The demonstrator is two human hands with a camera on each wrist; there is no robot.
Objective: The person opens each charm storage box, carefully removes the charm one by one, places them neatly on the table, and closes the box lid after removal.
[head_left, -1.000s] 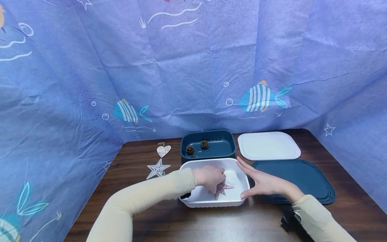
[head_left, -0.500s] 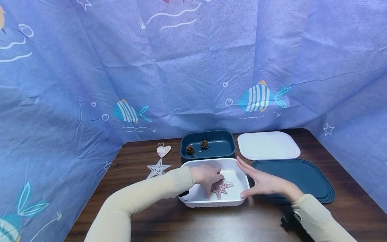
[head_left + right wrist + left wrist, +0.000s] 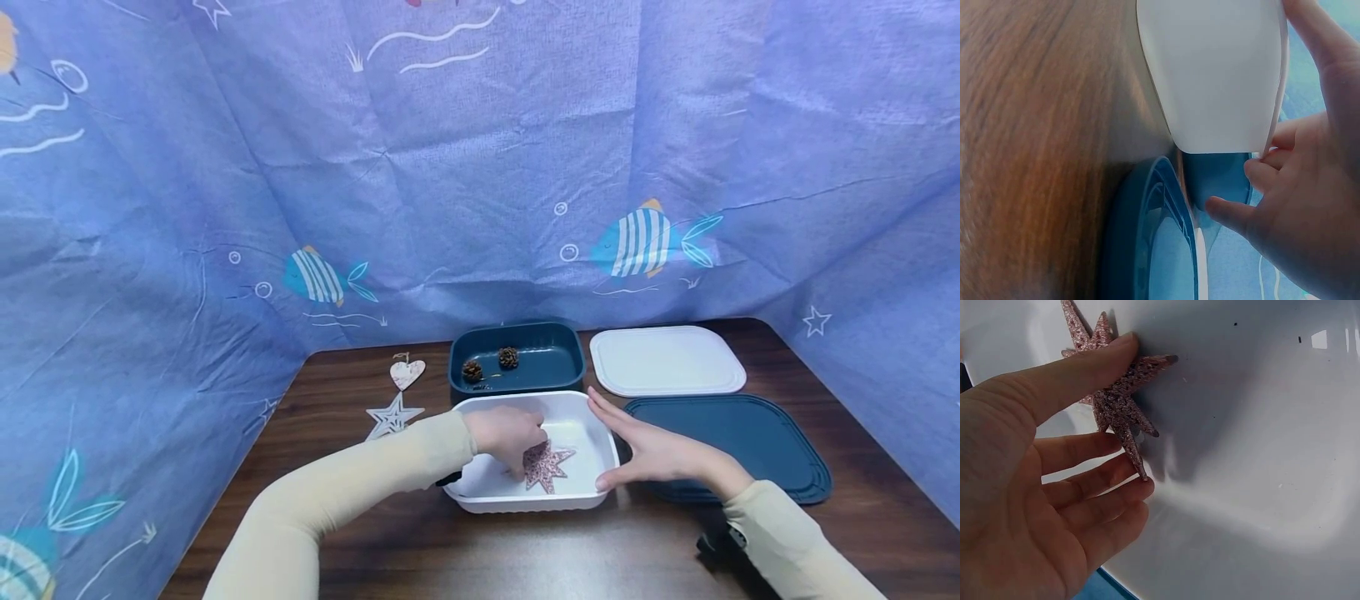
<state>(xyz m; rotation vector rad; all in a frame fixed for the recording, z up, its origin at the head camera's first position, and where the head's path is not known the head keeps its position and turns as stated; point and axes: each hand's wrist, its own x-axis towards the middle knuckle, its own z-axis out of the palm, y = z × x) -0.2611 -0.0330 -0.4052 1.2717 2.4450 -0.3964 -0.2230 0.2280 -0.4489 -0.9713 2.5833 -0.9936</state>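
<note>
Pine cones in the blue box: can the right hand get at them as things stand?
Probably yes: the blue box stands open behind the white box, leaving the pine cones uncovered, though the right hand, at the white box's rim, would have to leave it first.

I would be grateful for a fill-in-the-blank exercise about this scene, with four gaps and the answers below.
1. The left hand holds a pink glittery ____.
2. The right hand touches the ____ container.
3. Two brown ____ lie in the blue container.
4. Seen from the person, the white lid lies beyond the ____ lid.

Missing words: star; white; pine cones; blue.
</note>
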